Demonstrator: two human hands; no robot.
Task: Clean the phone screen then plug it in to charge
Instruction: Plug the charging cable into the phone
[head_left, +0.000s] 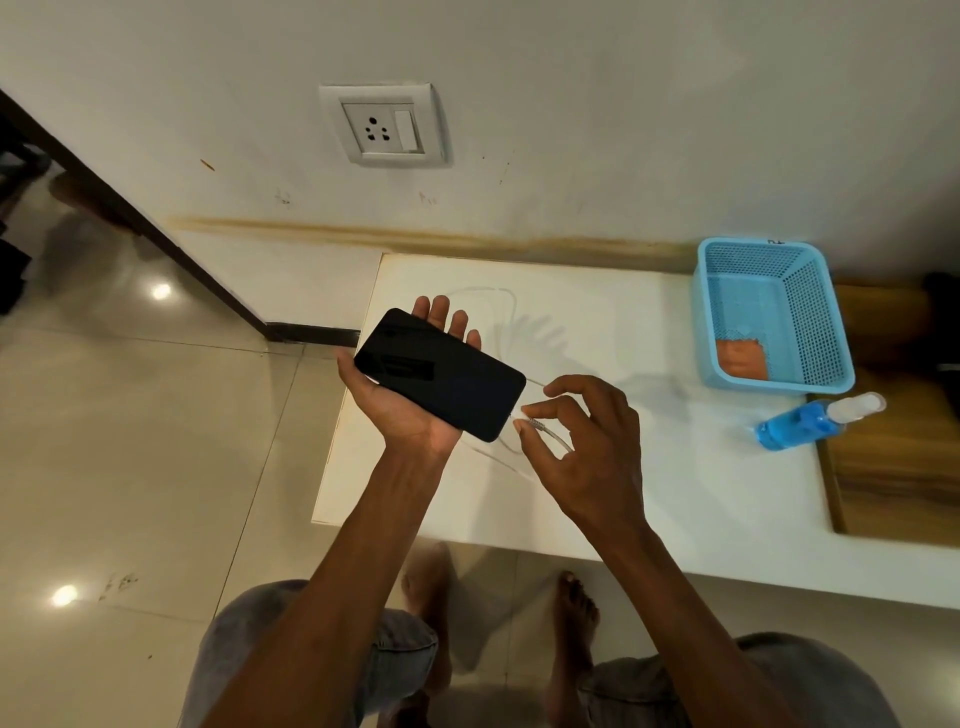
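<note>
Plugging the cable into the phone

The left hand (415, 400) cradles the phone (440, 374) screen-up on flat fingers, above the table's (675, 493) nine o'clock edge. At the phone's four o'clock end, the right hand (587, 441) pinches the cable plug (532, 420); it looks about seated. Next: the wall socket (384, 127), twelve o'clock.

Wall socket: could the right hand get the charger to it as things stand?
Probably yes. The wall socket has nothing plugged in or in front of it, but the right hand is busy pinching the cable at the phone.
</note>
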